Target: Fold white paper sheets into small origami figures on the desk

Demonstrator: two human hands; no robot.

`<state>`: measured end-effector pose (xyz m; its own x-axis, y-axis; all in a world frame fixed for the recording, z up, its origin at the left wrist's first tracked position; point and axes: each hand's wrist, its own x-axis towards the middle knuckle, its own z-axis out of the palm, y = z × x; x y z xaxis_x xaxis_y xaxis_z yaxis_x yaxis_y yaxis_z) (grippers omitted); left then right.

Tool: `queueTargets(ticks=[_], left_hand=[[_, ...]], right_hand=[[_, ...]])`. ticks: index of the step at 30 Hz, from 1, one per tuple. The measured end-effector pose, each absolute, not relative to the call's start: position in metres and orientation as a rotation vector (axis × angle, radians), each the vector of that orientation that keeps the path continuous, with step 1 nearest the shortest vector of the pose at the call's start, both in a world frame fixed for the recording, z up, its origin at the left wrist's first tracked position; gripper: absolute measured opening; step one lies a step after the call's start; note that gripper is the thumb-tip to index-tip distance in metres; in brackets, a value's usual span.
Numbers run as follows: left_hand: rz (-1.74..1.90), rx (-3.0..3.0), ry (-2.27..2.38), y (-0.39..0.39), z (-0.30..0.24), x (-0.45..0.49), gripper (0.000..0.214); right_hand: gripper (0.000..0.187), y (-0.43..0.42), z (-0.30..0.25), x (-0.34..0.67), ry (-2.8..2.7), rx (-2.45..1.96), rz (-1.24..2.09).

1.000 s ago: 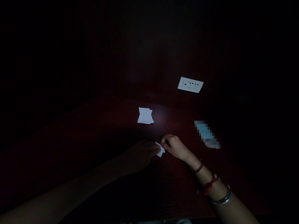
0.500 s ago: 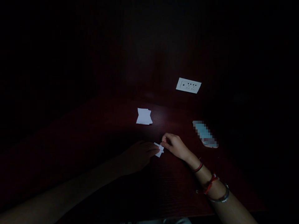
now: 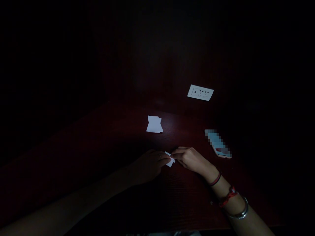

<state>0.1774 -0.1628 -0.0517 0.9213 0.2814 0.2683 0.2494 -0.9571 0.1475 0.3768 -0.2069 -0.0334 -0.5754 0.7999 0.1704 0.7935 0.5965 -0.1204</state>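
Observation:
A small folded piece of white paper (image 3: 169, 165) lies on the dark red table between my two hands. My left hand (image 3: 152, 165), in deep shadow, presses its fingertips on the paper from the left. From the right, my right hand (image 3: 190, 159) has its fingers drawn together and bent, the fingertips on the paper's right edge. Fingers cover part of the paper, so its full folded shape is hidden. Beyond the hands, a small stack of white paper sheets (image 3: 154, 124) rests flat, its edges not quite lined up.
A phone (image 3: 219, 144) with a blurred-out screen lies to the right of my right hand. A white wall socket (image 3: 200, 92) sits on the dark panel behind the table (image 3: 187, 200). Bracelets circle my right forearm. The surroundings are very dark.
My right hand has turned palm-down and its fingers have come onto the paper's right side. My left hand stays on the paper. The whole view has shifted slightly.

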Motion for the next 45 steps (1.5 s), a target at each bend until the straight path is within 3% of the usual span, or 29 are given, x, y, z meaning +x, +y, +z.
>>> queueTargets(ticks=[14, 20, 26, 33, 39, 43, 45], left_hand=[[0.487, 2.763, 0.398, -0.158, -0.049, 0.167, 0.049], [0.705, 2.439, 0.573, -0.147, -0.056, 0.174, 0.035], [0.701, 2.623, 0.707, -0.141, -0.065, 0.179, 0.03], [0.706, 2.527, 0.789, -0.144, -0.063, 0.179, 0.031], [0.728, 2.502, 0.719, -0.144, -0.059, 0.178, 0.02], [0.743, 2.448, 0.66, -0.146, -0.056, 0.177, 0.017], [0.72, 2.423, 0.644, -0.148, -0.055, 0.177, 0.016]], right_hand=[[0.026, -0.205, -0.035, 0.385, -2.365, -1.288, 0.227], [0.019, -0.204, -0.038, 0.378, -2.411, -1.312, 0.242], [0.016, -0.201, -0.039, 0.373, -2.216, -1.392, 0.442], [0.046, -0.199, -0.046, 0.363, -1.87, -1.663, 0.69], [0.039, -0.2, -0.042, 0.359, -1.824, -1.775, 0.65], [0.025, -0.201, -0.037, 0.357, -1.903, -1.739, 0.607], [0.03, -0.202, -0.038, 0.356, -1.873, -1.715, 0.639]])
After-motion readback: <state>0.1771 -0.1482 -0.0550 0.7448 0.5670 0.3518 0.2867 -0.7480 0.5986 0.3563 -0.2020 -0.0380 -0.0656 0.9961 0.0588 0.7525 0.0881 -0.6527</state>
